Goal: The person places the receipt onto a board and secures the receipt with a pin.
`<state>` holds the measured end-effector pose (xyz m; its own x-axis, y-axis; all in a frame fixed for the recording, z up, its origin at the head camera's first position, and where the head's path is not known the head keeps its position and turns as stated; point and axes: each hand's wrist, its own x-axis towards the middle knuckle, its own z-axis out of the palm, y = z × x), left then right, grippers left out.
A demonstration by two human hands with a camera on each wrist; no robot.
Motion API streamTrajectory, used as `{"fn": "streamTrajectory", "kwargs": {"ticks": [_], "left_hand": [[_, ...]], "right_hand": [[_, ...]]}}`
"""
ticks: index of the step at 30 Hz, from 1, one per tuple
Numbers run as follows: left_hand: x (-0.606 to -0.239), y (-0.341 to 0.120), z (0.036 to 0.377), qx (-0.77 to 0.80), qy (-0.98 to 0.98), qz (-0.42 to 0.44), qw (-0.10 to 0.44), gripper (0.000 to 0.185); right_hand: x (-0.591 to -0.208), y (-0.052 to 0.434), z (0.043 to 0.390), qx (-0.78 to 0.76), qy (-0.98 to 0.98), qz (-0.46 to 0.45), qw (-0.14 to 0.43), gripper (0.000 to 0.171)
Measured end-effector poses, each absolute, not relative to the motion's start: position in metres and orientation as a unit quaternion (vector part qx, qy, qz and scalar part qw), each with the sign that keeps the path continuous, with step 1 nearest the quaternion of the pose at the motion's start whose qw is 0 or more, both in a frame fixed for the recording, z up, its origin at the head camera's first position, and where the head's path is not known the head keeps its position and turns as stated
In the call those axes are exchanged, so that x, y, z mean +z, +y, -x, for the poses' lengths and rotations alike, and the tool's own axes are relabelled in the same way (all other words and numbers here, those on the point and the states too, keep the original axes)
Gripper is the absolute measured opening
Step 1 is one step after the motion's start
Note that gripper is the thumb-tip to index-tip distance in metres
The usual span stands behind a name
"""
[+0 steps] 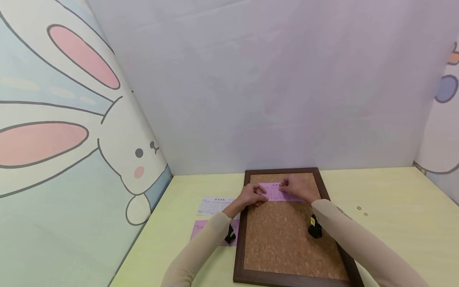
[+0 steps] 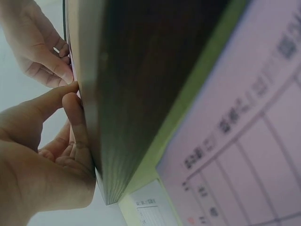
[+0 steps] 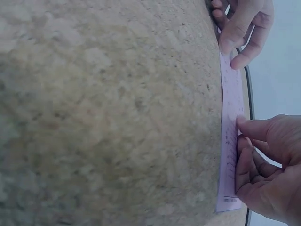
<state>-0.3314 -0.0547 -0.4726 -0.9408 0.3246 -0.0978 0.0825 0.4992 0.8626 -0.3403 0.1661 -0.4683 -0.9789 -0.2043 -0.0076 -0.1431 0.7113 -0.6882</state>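
Pink slip (image 1: 275, 193), one printed paper strip, lies flat on the upper part of the single cork board (image 1: 283, 239), just right of the frame's centre in the head view. Going left to right: two more sheets lie on the yellow-green table (image 1: 394, 239) at the lower left of the board, one white printed sheet (image 1: 215, 205) and below it one pink sheet (image 1: 202, 229), both just beside the board's dark wooden frame. Next comes the left hand (image 1: 251, 195), fingers curled, its thumb and fingertip pressing on the slip's left end; the left wrist view shows them meeting at the board's edge. The right hand (image 1: 299, 187) rests on the slip's right end, its fingertips (image 3: 244, 146) pressing the paper against the cork, fingers bent. Farther right, two small round things (image 1: 362, 211) lie on the table, well apart from the board; what they are cannot be told.
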Motion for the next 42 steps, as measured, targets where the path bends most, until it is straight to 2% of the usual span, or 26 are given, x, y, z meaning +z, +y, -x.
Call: {"fn": "streamTrajectory", "kwargs": {"ticks": [7, 14, 21, 42], "left_hand": [[-0.473, -0.053, 0.332, 0.488, 0.855, -0.116, 0.129, 0.019], [-0.472, -0.05, 0.334, 0.492, 0.854, -0.107, 0.131, 0.021], [-0.478, -0.051, 0.336, 0.487, 0.857, -0.108, 0.13, 0.02], [-0.478, -0.053, 0.334, 0.476, 0.862, -0.124, 0.122, 0.021]], "right_hand": [[-0.479, 0.172, 0.343, -0.376, 0.921, 0.104, 0.009, 0.012], [-0.475, 0.18, 0.335, -0.365, 0.925, 0.111, -0.002, 0.02], [-0.469, 0.195, 0.326, -0.36, 0.92, 0.152, -0.037, 0.016], [-0.441, 0.268, 0.298, -0.35, 0.917, 0.191, -0.025, 0.02]]}}
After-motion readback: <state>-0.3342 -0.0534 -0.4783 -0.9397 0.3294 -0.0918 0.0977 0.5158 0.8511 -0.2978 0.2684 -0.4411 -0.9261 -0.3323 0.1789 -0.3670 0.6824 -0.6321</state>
